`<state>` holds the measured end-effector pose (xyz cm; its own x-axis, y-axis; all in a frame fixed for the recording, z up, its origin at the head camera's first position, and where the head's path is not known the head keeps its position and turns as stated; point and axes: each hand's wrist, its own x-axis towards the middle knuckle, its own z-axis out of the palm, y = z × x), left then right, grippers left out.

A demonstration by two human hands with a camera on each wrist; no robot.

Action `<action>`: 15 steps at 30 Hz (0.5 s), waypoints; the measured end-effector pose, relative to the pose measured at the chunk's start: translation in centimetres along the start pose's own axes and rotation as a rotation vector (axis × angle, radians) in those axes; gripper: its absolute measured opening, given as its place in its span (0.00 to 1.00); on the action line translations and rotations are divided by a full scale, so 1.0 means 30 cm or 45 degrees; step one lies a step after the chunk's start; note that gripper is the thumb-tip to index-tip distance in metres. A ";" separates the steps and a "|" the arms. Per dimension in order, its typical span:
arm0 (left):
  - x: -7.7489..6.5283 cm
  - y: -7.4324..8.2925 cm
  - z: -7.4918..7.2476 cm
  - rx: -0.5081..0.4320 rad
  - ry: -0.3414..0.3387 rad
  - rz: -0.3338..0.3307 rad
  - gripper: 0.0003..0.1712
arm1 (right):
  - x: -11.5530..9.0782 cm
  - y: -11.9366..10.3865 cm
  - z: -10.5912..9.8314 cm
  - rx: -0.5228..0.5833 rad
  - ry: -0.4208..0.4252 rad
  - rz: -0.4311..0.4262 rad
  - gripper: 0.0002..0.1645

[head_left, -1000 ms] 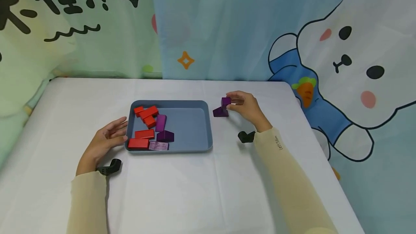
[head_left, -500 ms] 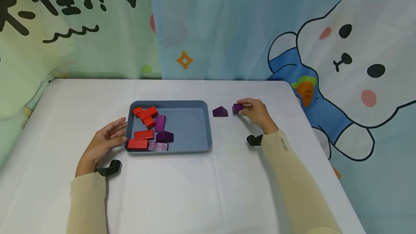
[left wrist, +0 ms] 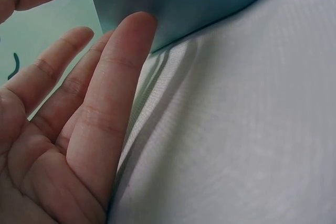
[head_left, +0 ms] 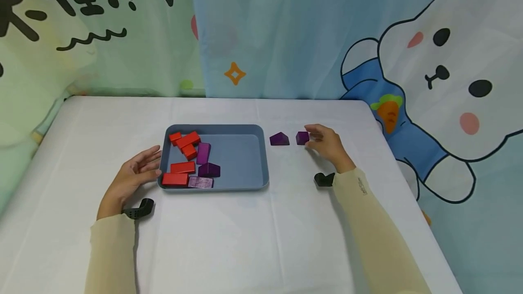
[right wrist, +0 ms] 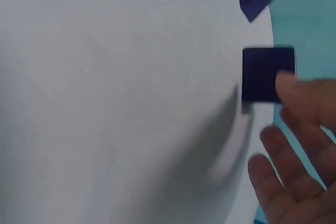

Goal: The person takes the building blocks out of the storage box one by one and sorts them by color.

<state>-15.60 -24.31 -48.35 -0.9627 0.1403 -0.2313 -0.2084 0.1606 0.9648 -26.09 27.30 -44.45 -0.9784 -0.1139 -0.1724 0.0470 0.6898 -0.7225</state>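
Note:
A small purple block [head_left: 302,138] stands on the white table right of the tray. My right hand [head_left: 328,145] is beside it with thumb and fingers spread apart at its right side. In the right wrist view, one fingertip overlaps the edge of this block [right wrist: 261,75]. Just left of it is a purple wedge-shaped block [head_left: 279,139]. My left hand [head_left: 136,172] stays at the left side of the blue-grey tray [head_left: 241,158], fingers extended near its rim. The left wrist view shows those loosely extended fingers [left wrist: 102,95] by the tray wall [left wrist: 178,3].
Inside the tray, several red blocks [head_left: 175,179] lie along the left. Next to them are a purple block [head_left: 203,153], a dark purple block [head_left: 209,170] and a pale purple one [head_left: 200,182]. A printed curtain [head_left: 286,35] hangs behind the table [head_left: 220,239].
My right hand has lowered the small purple block from above the wedge-shaped one to the table on its right, and its fingers have loosened. My left hand has stayed by the tray.

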 end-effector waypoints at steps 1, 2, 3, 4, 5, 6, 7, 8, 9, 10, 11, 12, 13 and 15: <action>0.001 0.000 0.000 -0.003 -0.001 -0.002 0.47 | -0.005 -0.006 0.003 -0.006 0.010 -0.011 0.33; 0.001 0.000 0.000 -0.006 0.000 -0.006 0.47 | -0.012 -0.013 0.007 -0.014 0.029 -0.029 0.33; 0.003 0.000 0.000 -0.004 -0.001 -0.008 0.47 | -0.019 -0.019 0.013 -0.023 0.056 -0.052 0.32; 0.003 0.001 0.000 -0.008 -0.001 -0.012 0.47 | -0.027 -0.027 0.020 -0.027 0.088 -0.075 0.31; 0.005 0.001 0.001 -0.010 -0.002 -0.014 0.47 | -0.036 -0.038 0.029 -0.025 0.122 -0.093 0.30; 0.006 0.001 0.001 -0.013 -0.003 -0.016 0.47 | -0.046 -0.049 0.039 -0.020 0.158 -0.112 0.29; 0.006 0.001 0.001 -0.016 -0.003 -0.015 0.47 | -0.055 -0.060 0.051 -0.009 0.193 -0.139 0.28; 0.006 0.001 0.001 -0.011 -0.001 -0.013 0.47 | -0.065 -0.073 0.064 -0.003 0.224 -0.162 0.27; 0.005 0.001 0.000 -0.009 0.000 -0.013 0.47 | -0.073 -0.088 0.078 0.007 0.246 -0.180 0.26; 0.005 0.001 0.000 -0.012 0.003 -0.013 0.47 | -0.081 -0.103 0.092 0.023 0.262 -0.196 0.26; 0.005 0.001 -0.001 -0.013 0.003 -0.013 0.47 | -0.090 -0.119 0.109 0.042 0.272 -0.208 0.25; 0.005 0.001 -0.002 -0.016 0.005 -0.013 0.47 | -0.097 -0.134 0.126 0.058 0.276 -0.220 0.25; 0.005 0.000 -0.003 -0.017 0.005 -0.013 0.47 | -0.102 -0.149 0.143 0.076 0.272 -0.236 0.25; 0.005 0.000 -0.005 -0.027 0.005 -0.020 0.47 | -0.113 -0.182 0.181 0.126 0.253 -0.258 0.24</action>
<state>-15.77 -24.43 -48.36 -0.9599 0.1345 -0.2461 -0.2272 0.1416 0.9635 -21.92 20.04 -43.56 -0.9896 -0.0935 0.1093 -0.1436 0.5929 -0.7923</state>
